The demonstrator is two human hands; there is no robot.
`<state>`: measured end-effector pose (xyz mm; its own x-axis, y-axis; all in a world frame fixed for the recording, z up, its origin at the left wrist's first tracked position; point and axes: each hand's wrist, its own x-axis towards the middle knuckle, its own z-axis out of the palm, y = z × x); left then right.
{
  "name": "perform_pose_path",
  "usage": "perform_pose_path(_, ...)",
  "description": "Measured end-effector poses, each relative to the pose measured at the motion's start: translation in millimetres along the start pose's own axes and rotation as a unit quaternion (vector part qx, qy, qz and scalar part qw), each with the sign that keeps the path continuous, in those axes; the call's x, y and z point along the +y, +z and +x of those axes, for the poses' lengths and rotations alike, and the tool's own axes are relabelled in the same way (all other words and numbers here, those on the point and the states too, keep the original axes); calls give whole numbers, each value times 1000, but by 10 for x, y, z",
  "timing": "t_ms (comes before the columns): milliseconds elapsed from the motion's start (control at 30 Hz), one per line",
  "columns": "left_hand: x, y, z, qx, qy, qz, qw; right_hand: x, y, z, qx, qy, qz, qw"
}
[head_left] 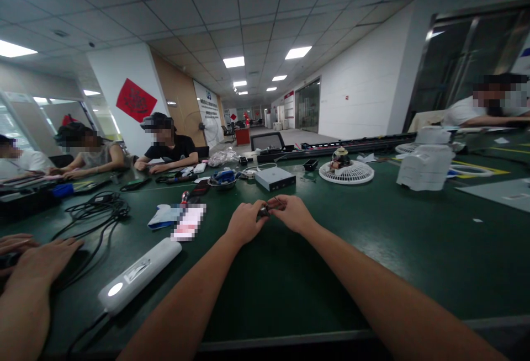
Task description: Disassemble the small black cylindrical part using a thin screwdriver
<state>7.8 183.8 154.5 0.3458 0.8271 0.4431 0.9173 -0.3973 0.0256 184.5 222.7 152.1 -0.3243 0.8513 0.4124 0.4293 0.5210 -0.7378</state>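
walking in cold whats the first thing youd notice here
The eye goes first to the left hand and right hand, pinching a small dark part at the middle of the green workbench. Farther along the bench to the right sits a white fan grille, and a red diamond-shaped paper hanging stands out on the white pillar at far left.

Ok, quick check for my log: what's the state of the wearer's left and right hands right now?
Left hand: closed, holding a small dark component.
Right hand: closed, fingers on the same component.
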Motion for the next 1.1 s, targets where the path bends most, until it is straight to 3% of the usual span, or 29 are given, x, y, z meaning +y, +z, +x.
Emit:
perform_pose_path(233,-3,12,0,26,18,-19,999,-16,-48,-8,13,-48,-88,995)
perform_pose_path(500,-37,27,-3,22,46,-23,998,-72,-58,-41,21,14,-92,995)
perform_pose_path(900,-41,-1,-3,-5,92,-48,995,71,-12,-31,-66,75,17,995)
perform_pose_path(1100,-2,-36,-13,-10,80,-35,996,61,-13,-54,-82,65,-9,994)
